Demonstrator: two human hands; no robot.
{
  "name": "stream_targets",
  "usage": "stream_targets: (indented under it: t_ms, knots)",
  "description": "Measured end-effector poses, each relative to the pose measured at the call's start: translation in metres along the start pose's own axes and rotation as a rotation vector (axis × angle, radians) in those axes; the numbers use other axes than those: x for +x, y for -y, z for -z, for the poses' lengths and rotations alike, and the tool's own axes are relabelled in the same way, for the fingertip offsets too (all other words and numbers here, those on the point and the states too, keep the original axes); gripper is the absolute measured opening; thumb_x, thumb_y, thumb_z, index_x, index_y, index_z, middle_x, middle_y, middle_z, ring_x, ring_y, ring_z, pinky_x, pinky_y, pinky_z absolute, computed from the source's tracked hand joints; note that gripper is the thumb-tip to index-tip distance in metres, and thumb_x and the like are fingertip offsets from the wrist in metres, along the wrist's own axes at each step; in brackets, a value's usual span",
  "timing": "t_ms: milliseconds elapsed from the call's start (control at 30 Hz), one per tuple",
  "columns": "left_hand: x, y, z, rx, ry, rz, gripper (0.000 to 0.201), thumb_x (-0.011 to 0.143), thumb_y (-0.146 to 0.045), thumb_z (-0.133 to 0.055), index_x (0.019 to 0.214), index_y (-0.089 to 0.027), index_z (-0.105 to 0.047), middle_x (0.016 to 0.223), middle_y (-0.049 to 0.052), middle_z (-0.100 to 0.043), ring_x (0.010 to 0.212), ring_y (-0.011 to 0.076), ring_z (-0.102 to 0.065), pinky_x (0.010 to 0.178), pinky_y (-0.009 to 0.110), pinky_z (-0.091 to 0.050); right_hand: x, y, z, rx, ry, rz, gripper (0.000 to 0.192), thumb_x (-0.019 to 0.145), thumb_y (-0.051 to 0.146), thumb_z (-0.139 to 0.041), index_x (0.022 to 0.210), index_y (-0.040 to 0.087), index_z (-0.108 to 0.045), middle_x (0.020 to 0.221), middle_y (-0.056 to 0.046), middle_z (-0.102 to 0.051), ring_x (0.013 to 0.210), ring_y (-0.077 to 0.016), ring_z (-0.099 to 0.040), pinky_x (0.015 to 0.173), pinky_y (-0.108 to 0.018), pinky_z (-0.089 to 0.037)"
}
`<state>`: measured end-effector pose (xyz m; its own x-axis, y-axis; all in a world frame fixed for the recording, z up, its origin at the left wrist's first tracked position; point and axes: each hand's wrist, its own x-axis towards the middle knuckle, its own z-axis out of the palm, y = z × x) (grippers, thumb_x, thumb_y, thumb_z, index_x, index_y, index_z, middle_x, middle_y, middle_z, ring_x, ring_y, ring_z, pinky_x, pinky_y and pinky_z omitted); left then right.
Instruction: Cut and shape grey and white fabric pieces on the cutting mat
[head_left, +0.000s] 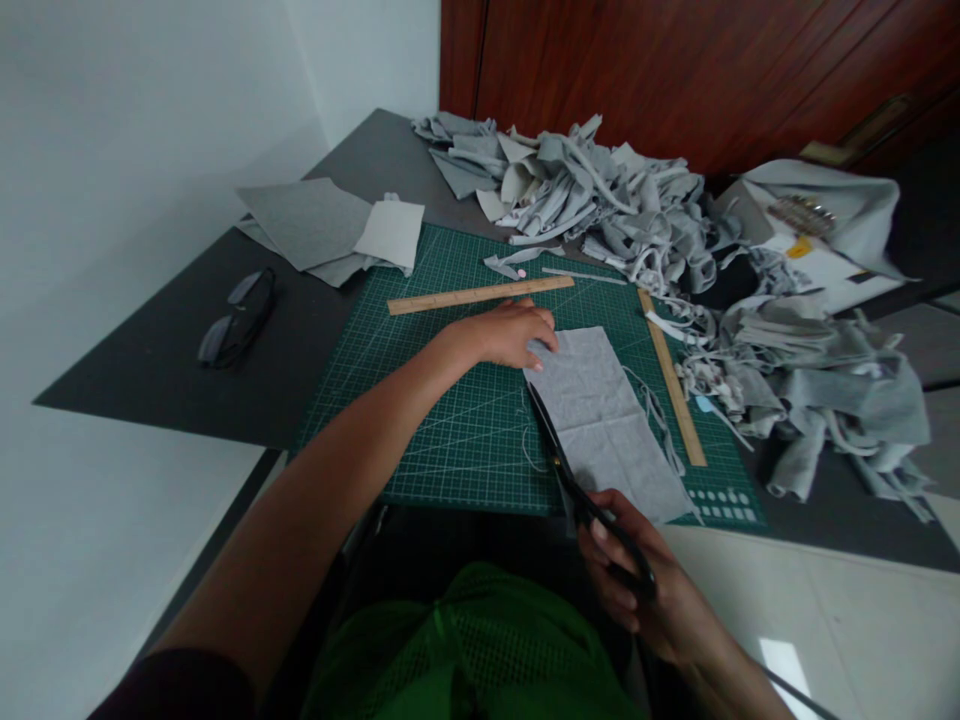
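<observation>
A rectangular piece of grey cloth (607,400) with crease lines lies on the green cutting mat (442,420). At its far left corner my left hand (517,333) has its fingers curled down onto the cloth, gripping the edge. My right hand (630,565) is wrapped around the handles of black scissors (559,455). The blades lie along the cloth's left edge, pointing away from me toward my left hand, and look nearly closed. Loose threads and a thin strip of cloth lie beside the piece.
One wooden ruler (480,295) lies across the mat's far part, another ruler (671,380) along its right. Grey cloth scraps (615,190) are heaped behind and to the right, near a white bag (825,230). Eyeglasses (238,318) and flat cloth pieces (307,222) rest at left.
</observation>
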<state>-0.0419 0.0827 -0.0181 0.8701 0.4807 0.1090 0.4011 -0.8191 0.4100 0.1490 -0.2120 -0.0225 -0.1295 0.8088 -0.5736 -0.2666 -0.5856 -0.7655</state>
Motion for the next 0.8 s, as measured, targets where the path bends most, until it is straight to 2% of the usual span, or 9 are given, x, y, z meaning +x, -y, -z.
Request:
stream_targets:
  t_ms: [167,300,400,567,800]
  knots:
    - [0.000,0.000,0.001,0.000,0.001,-0.004,0.044,0.081,-0.033,-0.076,0.124,-0.023,-0.077,0.133,0.007,-0.066,0.119,0.0293,-0.055,0.106,0.040,-0.037,0.000,0.001,-0.001,0.001,-0.010,-0.013,0.055,0.076,0.058,-0.087,0.107,0.030,-0.051,0.063,0.013,-0.045,0.039,-0.0016,-0.025,0.030,-0.010,-0.024]
    - [-0.001,0.000,0.001,0.008,-0.006,-0.015,0.043,0.081,-0.032,-0.076,0.124,-0.024,-0.077,0.134,0.007,-0.067,0.119,0.0286,-0.055,0.105,0.039,-0.038,0.000,0.001,-0.002,0.000,-0.022,-0.006,0.053,0.077,0.057,-0.087,0.107,0.030,-0.052,0.059,0.014,-0.039,0.038,-0.0022,-0.024,0.030,-0.011,-0.024]
    - [-0.001,0.000,0.001,0.015,-0.008,-0.014,0.043,0.082,-0.032,-0.077,0.123,-0.024,-0.077,0.133,0.007,-0.067,0.118,0.0285,-0.056,0.105,0.039,-0.038,-0.004,0.000,-0.004,0.018,-0.017,-0.014,0.053,0.076,0.058,-0.087,0.106,0.029,-0.053,0.062,0.013,-0.043,0.038,-0.0020,-0.024,0.029,-0.011,-0.025]
    - [0.000,0.007,0.000,-0.040,-0.026,-0.030,0.039,0.084,-0.026,-0.073,0.122,-0.022,-0.076,0.131,0.007,-0.068,0.120,0.0254,-0.058,0.107,0.036,-0.039,-0.022,-0.007,-0.003,0.052,0.007,-0.016,0.048,0.081,0.059,-0.083,0.106,0.029,-0.055,0.065,0.011,-0.044,0.040,-0.0021,-0.023,0.032,-0.012,-0.025]
    - [0.000,0.024,-0.001,-0.126,-0.111,-0.015,0.031,0.084,-0.021,-0.070,0.114,-0.019,-0.076,0.121,0.009,-0.070,0.112,0.0215,-0.064,0.100,0.033,-0.045,-0.048,-0.015,-0.001,-0.033,-0.083,-0.071,0.047,0.086,0.062,-0.076,0.108,0.026,-0.057,0.066,0.010,-0.044,0.044,-0.0034,-0.027,0.039,-0.014,-0.028]
